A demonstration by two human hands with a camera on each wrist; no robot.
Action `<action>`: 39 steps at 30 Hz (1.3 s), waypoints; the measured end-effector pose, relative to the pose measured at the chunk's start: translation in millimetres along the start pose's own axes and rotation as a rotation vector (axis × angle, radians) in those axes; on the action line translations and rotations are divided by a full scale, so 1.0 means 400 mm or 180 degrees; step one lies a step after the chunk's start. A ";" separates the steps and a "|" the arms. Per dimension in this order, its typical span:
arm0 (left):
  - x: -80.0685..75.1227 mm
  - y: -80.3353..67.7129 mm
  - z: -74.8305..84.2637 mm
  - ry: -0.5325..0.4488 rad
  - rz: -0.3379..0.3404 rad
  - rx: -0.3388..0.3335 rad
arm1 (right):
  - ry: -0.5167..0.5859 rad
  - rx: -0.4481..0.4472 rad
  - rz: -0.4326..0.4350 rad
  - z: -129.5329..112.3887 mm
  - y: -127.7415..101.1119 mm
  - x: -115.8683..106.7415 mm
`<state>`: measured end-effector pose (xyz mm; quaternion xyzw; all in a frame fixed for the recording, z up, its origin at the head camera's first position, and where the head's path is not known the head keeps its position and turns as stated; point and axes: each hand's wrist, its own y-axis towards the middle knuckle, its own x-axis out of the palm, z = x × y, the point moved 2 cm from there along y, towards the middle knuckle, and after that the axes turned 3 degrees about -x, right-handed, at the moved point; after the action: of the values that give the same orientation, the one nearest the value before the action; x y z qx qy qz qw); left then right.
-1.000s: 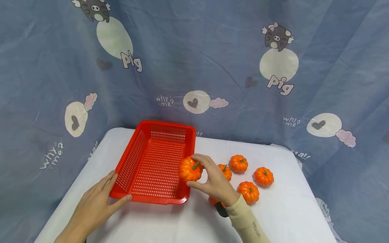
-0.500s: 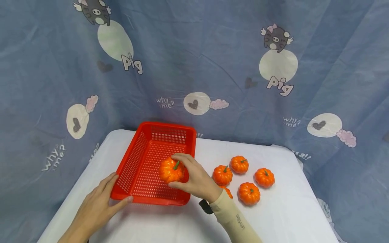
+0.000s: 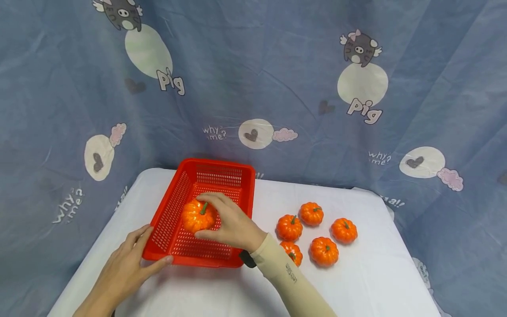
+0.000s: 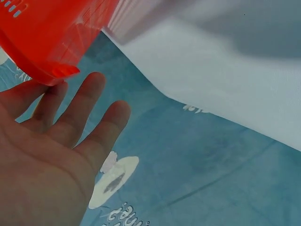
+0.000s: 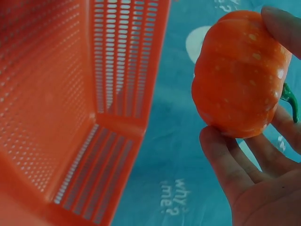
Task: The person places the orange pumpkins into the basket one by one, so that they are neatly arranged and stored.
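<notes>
My right hand (image 3: 227,222) grips a small orange pumpkin (image 3: 198,216) with a green stem over the inside of the red perforated basket (image 3: 174,200). The right wrist view shows the same pumpkin (image 5: 240,73) held between my fingers (image 5: 225,165) and thumb, with the basket wall (image 5: 51,94) to its left. My left hand (image 3: 126,266) lies flat on the white table, fingers straight against the basket's near left corner. From the left wrist camera, my fingertips (image 4: 89,94) touch the basket rim (image 4: 56,70).
Several more orange pumpkins (image 3: 310,213) lie on the white table (image 3: 356,281) to the right of the basket. A blue printed curtain (image 3: 277,79) hangs behind and around the table. The table edge (image 4: 155,89) is close to my left hand.
My right hand has carried the pumpkin leftward, from the basket's right rim to over the basket's left half. The left hand has stayed at the corner.
</notes>
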<state>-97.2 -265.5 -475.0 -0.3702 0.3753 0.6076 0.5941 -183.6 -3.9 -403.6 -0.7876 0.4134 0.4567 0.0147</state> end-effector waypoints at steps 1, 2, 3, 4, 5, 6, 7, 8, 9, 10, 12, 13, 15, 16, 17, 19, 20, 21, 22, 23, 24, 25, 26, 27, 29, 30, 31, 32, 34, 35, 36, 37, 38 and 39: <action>0.000 0.000 -0.001 0.0005 0.0008 0.0002 | -0.0016 -0.0022 -0.0012 -0.002 0.007 0.003; -0.001 0.001 -0.002 0.0004 0.0008 0.0012 | -0.0033 -0.0036 -0.0020 -0.005 0.014 0.006; -0.001 0.002 -0.002 0.0004 0.0003 0.0008 | -0.0046 -0.0048 -0.0030 -0.005 0.021 0.010; -0.002 0.002 -0.002 0.0006 0.0002 0.0010 | -0.0054 -0.0058 -0.0034 -0.004 0.028 0.014; -0.002 0.003 -0.002 0.0005 0.0004 0.0009 | -0.0052 -0.0054 -0.0035 -0.002 0.034 0.019; -0.002 0.003 -0.002 0.0008 0.0007 0.0008 | -0.0055 -0.0044 -0.0030 0.001 0.041 0.025; -0.003 0.003 -0.002 0.0003 0.0017 0.0007 | -0.0039 -0.0030 -0.0021 0.006 0.048 0.031; -0.003 0.003 -0.002 -0.0004 0.0020 0.0007 | -0.0018 -0.0013 -0.0011 0.011 0.055 0.036; -0.003 0.003 -0.002 -0.0012 0.0017 0.0005 | 0.0019 0.0015 -0.0003 0.017 0.061 0.043; -0.003 0.003 -0.001 -0.0022 0.0016 0.0014 | 0.0061 0.0049 0.0011 0.023 0.066 0.049; -0.003 0.002 -0.001 -0.0037 0.0012 0.0005 | 0.0121 0.0113 0.0032 0.033 0.076 0.060; -0.003 0.002 -0.001 -0.0046 0.0006 -0.0007 | 0.0142 0.0140 0.0039 0.038 0.081 0.066; -0.004 0.002 -0.001 -0.0061 0.0008 0.0004 | 0.0141 0.0209 0.0045 0.047 0.091 0.075; -0.004 0.002 -0.001 -0.0058 0.0014 -0.0004 | 0.0126 0.0232 0.0044 0.050 0.096 0.079; -0.004 0.002 -0.002 -0.0056 0.0020 -0.0018 | 0.0104 0.0255 0.0034 0.053 0.102 0.083; -0.006 0.002 -0.003 -0.0069 0.0027 -0.0016 | 0.0071 0.0300 0.0005 0.059 0.115 0.092; -0.007 0.002 -0.004 -0.0072 0.0035 -0.0013 | 0.0046 0.0314 -0.0019 0.062 0.121 0.097; -0.007 0.002 -0.005 -0.0077 0.0036 -0.0023 | 0.0011 0.0333 -0.0052 0.065 0.126 0.102; -0.007 0.001 -0.005 -0.0106 0.0049 -0.0008 | -0.0016 0.0351 -0.0090 0.067 0.131 0.106; -0.007 0.000 -0.005 -0.0131 0.0055 0.0004 | -0.0036 0.0372 -0.0131 0.070 0.135 0.111; -0.007 0.000 -0.005 -0.0157 0.0064 0.0019 | -0.0058 0.0392 -0.0169 0.074 0.139 0.117; -0.007 -0.001 -0.005 -0.0180 0.0072 0.0032 | -0.0089 0.0407 -0.0209 0.078 0.143 0.123; -0.006 -0.002 -0.005 -0.0193 0.0086 0.0034 | -0.0115 0.0432 -0.0257 0.082 0.145 0.130; -0.005 -0.003 -0.005 -0.0221 0.0088 0.0045 | -0.0138 0.0450 -0.0298 0.087 0.146 0.138; -0.002 -0.005 -0.004 -0.0237 0.0070 0.0030 | -0.0180 0.0465 -0.0384 0.098 0.147 0.154; -0.001 -0.005 -0.004 -0.0240 0.0074 0.0027 | -0.0214 0.0469 -0.0428 0.103 0.146 0.163; 0.000 -0.006 -0.003 -0.0239 0.0085 0.0032 | -0.0248 0.0469 -0.0473 0.108 0.145 0.171; 0.001 -0.007 -0.003 -0.0232 0.0081 0.0024 | -0.0262 0.0473 -0.0526 0.113 0.144 0.180; 0.002 -0.007 -0.001 -0.0225 0.0107 0.0044 | -0.0295 0.0491 -0.0647 0.118 0.142 0.196; 0.001 -0.006 -0.001 -0.0224 0.0138 0.0064 | -0.0299 0.0514 -0.0711 0.120 0.142 0.203; -0.001 -0.006 -0.001 -0.0217 0.0162 0.0081 | -0.0311 0.0537 -0.0773 0.121 0.142 0.210; -0.003 -0.006 -0.001 -0.0216 0.0181 0.0094 | -0.0328 0.0560 -0.0837 0.123 0.144 0.217; -0.005 -0.006 -0.001 -0.0217 0.0189 0.0096 | -0.0342 0.0591 -0.0901 0.123 0.145 0.223; -0.006 -0.006 -0.001 -0.0223 0.0209 0.0109 | -0.0371 0.0612 -0.0961 0.124 0.146 0.230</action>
<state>-94.7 -267.0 -472.9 -0.3259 0.3766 0.6328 0.5929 -235.5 -81.1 -479.0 -0.8079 0.3307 0.4525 0.1821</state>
